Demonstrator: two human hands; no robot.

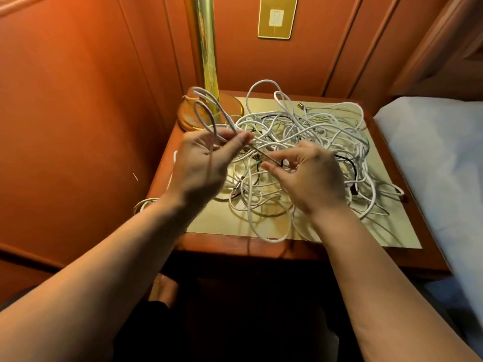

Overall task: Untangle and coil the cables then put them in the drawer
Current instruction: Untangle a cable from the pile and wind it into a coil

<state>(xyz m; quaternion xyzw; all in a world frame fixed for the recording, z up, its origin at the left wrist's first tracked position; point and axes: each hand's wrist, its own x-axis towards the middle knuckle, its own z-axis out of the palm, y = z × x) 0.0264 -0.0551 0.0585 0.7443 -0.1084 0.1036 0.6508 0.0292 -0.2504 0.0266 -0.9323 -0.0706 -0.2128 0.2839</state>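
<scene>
A big tangle of white cables, with a few black strands among them, lies on the nightstand top. My left hand is raised over its left side and pinches white cable loops that stand up above the fingers. A taut stretch of cable runs from that hand to my right hand, which pinches it between thumb and fingers over the middle of the pile. The drawer is not visible; the nightstand's front is in dark shadow.
A brass lamp post rises from its round base at the nightstand's back left corner. Orange wall panels stand behind and to the left, with a brass switch plate. A bed with a white sheet adjoins on the right.
</scene>
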